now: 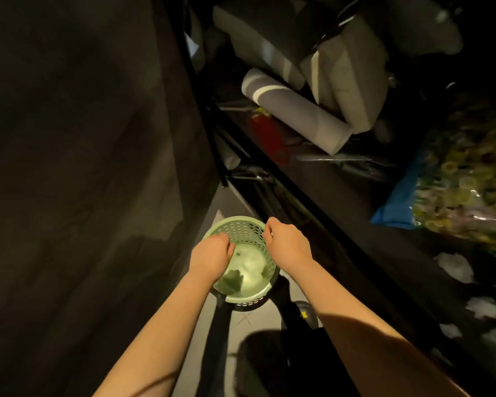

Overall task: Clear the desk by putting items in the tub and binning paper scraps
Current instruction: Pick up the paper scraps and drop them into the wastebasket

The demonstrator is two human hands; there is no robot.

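The dark desk (384,224) runs along our right, and we judge the clearing far from done: a printed bag (464,190), a grey roll (295,110) and white paper scraps (455,266) lie on it. No tub is in view. On the floor below stands the green bin (242,262), with pale paper inside. Our left hand (211,255) and right hand (288,242) hover over its rim, fingers curled; whether either holds a scrap we cannot tell.
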